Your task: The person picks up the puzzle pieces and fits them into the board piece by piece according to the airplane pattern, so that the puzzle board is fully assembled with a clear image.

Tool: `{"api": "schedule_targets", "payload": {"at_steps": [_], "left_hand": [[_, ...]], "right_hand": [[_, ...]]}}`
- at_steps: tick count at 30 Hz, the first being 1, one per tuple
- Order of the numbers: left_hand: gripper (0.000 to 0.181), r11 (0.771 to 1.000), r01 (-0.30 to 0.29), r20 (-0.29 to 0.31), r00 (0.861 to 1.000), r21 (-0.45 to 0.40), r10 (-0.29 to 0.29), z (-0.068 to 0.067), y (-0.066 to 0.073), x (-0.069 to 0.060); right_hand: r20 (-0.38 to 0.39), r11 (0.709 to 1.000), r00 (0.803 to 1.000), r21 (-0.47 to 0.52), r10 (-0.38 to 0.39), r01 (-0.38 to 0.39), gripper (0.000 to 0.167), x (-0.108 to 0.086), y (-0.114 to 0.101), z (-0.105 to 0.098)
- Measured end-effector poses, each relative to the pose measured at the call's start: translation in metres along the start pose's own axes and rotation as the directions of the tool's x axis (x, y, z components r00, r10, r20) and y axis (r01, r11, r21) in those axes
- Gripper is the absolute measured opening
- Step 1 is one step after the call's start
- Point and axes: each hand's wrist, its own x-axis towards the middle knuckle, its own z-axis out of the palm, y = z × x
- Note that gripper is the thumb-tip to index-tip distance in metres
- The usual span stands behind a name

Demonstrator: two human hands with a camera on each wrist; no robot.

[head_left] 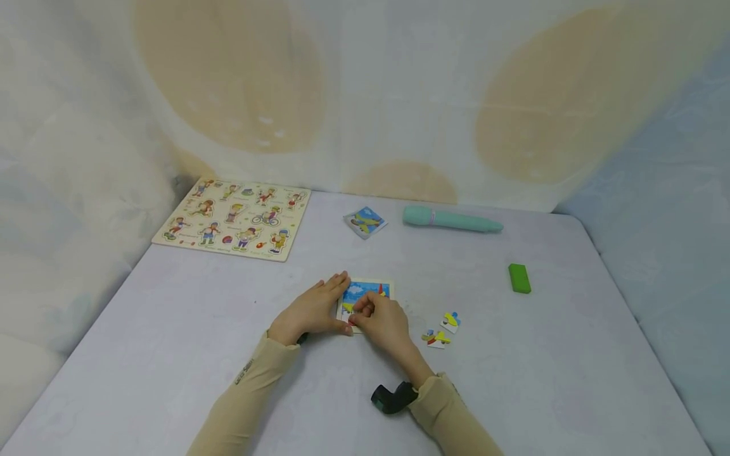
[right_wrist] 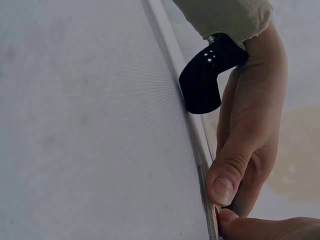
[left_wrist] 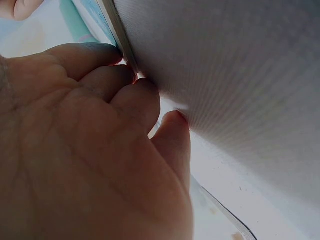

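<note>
A small puzzle board [head_left: 367, 283] with a blue picture lies between both hands. My left hand [head_left: 312, 310] rests at its left side, thumb by the near edge. In the left wrist view, this hand's [left_wrist: 95, 120] fingertips touch the board's edge [left_wrist: 120, 37]. Over the board's lower part, my right hand [head_left: 389, 324] has curled fingers, thumb and index pinching a mostly hidden piece. The right wrist view shows my right hand [right_wrist: 252, 120] at the board's edge [right_wrist: 209, 215], close to the left thumb. Two loose puzzle pieces [head_left: 450, 321] [head_left: 438, 340] lie to the right.
A large figure board [head_left: 236, 221] lies at the back left. Behind the small board are a picture card [head_left: 365, 221] and a mint-green, tapered object [head_left: 456, 220]. A green block [head_left: 519, 278] is at the right. Patterned cloth [head_left: 399, 95] surrounds the table.
</note>
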Motion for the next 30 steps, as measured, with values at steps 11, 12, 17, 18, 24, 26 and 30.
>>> {"api": "schedule_targets", "payload": {"at_steps": [11,12,17,18,24,26,30], "left_hand": [[0.104,1.000,0.011,0.008,1.000,0.003,-0.011,-0.001,0.001,0.001],[0.104,1.000,0.013,0.008,1.000,0.003,-0.013,-0.001,0.001,0.001],[0.104,1.000,0.022,0.016,1.000,0.009,-0.022,0.000,0.002,0.002],[0.104,1.000,0.020,0.015,1.000,0.010,-0.021,0.000,0.002,0.002],[0.105,0.999,0.024,0.024,0.999,0.023,-0.024,0.001,0.002,0.003],[0.105,0.999,0.025,0.028,0.999,0.029,-0.026,0.000,0.002,0.003],[0.105,0.999,0.023,0.032,0.999,0.034,-0.024,0.000,0.001,0.002]], "right_hand": [[0.009,0.999,1.000,0.036,0.018,-0.018,0.019,0.000,0.000,-0.002],[0.023,0.998,1.000,0.067,0.013,-0.015,0.019,0.001,0.002,-0.003],[0.076,0.958,0.997,0.284,0.009,-0.030,0.019,0.005,0.011,-0.021],[0.074,0.947,0.997,0.318,0.014,-0.037,0.019,0.006,0.014,-0.026],[0.026,0.928,0.994,0.357,0.102,-0.105,0.023,0.004,0.043,-0.062],[0.008,0.930,0.991,0.345,0.134,-0.129,0.024,0.001,0.054,-0.073],[-0.008,0.919,0.981,0.353,0.193,-0.178,0.026,-0.009,0.070,-0.091]]}}
